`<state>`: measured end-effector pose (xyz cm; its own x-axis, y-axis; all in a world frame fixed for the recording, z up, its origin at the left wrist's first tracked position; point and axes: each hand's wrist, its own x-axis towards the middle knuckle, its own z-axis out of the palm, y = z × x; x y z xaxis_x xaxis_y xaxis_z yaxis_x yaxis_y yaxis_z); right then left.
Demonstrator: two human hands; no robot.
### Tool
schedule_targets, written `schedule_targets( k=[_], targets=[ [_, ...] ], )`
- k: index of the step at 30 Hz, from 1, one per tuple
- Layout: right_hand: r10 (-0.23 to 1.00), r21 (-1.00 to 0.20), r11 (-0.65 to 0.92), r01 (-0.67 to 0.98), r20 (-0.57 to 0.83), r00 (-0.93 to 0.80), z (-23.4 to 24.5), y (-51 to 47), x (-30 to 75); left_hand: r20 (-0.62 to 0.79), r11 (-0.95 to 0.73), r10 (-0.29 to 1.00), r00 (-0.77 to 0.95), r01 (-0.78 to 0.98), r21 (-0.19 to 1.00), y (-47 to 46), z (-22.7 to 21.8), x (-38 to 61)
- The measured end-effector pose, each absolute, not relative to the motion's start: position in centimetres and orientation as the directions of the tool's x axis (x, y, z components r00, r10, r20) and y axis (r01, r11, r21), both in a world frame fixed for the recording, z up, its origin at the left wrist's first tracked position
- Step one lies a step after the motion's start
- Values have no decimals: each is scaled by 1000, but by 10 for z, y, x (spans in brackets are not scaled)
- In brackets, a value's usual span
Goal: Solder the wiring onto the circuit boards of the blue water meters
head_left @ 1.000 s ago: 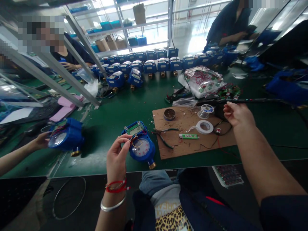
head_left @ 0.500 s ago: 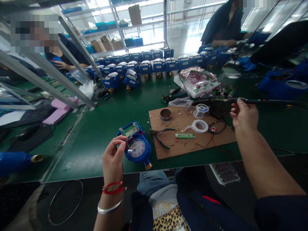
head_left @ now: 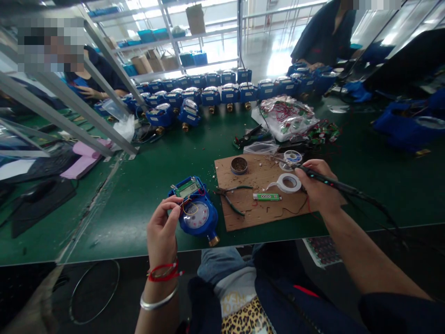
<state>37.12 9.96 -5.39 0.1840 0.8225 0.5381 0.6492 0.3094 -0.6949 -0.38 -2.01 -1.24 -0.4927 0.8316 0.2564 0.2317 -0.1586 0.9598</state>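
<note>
A blue water meter [head_left: 197, 212] with a small green display lies near the table's front edge. My left hand [head_left: 162, 229] pinches thin wires at the meter's left side. My right hand [head_left: 320, 185] is wrapped round a black soldering iron [head_left: 325, 181] whose tip points left over the brown cardboard mat [head_left: 264, 208]. On the mat lie a roll of white tape [head_left: 288, 182], a solder spool [head_left: 292, 157], a round tin [head_left: 239, 165], black pliers [head_left: 231, 194] and a small green stick [head_left: 266, 196].
A row of blue meters [head_left: 212, 95] lines the back of the green table [head_left: 146, 185]. A bag of red-wired circuit boards [head_left: 287, 118] lies behind the mat. Other people work at the far left [head_left: 86, 88] and far right [head_left: 323, 32]. Metal rack struts [head_left: 69, 111] slant at left.
My right hand has brought the soldering iron down from its stand at the right to over the cardboard mat. A co-worker's hand with a blue meter at the left has left the view.
</note>
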Motion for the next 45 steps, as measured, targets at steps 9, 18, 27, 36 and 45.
schedule_targets(
  k=[9,18,27,36,45],
  targets=[
    [865,-506,271,819,501,23,-75,110,356,256,-152,846,-467,250,956,-21,-14,-8],
    [868,-521,293,802,496,5,-81,113,357,255,-148,833,-491,247,958,-20,-16,-8],
    [869,-536,275,798,494,32,-80,111,355,248,-155,834,-493,222,963,-20,-14,-7],
    [802,-660,370,654,582,133,-33,79,331,247,-172,854,-458,199,965,-23,-10,-10],
    [865,-790,450,415,502,17,2,32,272,229,-161,880,-417,192,968,-27,-8,-13]
  ],
)
